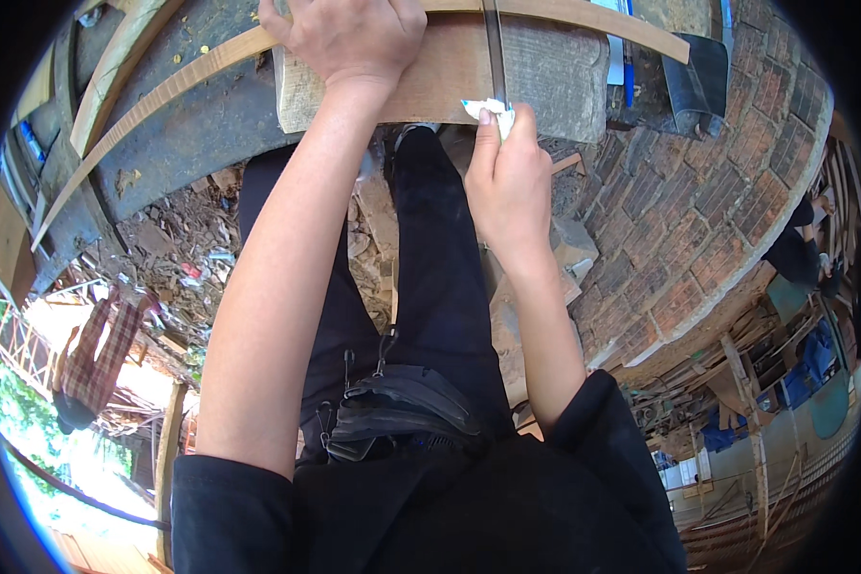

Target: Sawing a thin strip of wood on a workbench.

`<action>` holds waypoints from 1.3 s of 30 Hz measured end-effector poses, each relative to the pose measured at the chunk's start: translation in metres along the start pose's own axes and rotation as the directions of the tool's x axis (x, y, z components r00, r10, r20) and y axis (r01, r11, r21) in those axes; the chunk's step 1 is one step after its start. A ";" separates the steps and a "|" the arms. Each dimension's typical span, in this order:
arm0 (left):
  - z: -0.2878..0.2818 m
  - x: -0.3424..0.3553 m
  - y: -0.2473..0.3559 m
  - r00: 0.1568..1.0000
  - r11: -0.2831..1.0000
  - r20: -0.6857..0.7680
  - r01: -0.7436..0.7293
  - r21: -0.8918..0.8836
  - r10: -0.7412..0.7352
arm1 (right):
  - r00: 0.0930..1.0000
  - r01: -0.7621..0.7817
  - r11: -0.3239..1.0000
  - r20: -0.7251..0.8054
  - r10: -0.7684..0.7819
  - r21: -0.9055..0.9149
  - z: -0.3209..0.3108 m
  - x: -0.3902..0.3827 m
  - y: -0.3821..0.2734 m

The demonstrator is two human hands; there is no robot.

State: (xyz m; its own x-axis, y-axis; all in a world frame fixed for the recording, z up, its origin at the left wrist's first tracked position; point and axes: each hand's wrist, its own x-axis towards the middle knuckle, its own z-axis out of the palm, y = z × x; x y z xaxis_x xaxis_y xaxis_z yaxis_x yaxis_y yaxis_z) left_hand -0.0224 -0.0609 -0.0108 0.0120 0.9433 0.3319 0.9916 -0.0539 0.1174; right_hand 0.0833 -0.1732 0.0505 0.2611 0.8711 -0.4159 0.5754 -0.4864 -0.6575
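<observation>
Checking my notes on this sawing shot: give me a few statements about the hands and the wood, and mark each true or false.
1. The left hand presses on the wooden block. True.
2. The right hand is empty. False: it grips a saw by its white-wrapped handle.
3. The saw blade lies across the block. True.
4. The floor at right is bare concrete. False: it is brick.
5. A thin curved strip runs under the left hand. True.
</observation>
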 end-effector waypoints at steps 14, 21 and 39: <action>0.010 0.002 0.000 0.997 0.998 -0.061 -0.043 -0.037 0.040 | 0.995 -0.032 0.997 -0.098 0.025 -0.066 0.022 -0.006 -0.010; 0.003 -0.005 -0.002 0.999 0.985 -0.038 -0.019 -0.172 0.013 | 0.967 -0.137 0.976 -0.237 0.095 -0.169 0.032 -0.010 -0.020; 0.002 -0.007 -0.012 0.995 0.963 -0.095 0.017 -0.270 -0.044 | 0.994 -0.105 0.979 -0.026 0.102 -0.173 0.014 -0.011 -0.014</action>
State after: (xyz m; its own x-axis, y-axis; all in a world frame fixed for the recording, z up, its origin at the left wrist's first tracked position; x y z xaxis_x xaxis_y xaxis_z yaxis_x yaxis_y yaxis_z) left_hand -0.0345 -0.0665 -0.0165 -0.0443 0.9095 0.4134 0.9200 -0.1242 0.3717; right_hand 0.0607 -0.1771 0.0557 0.3387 0.8186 -0.4639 0.6702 -0.5559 -0.4917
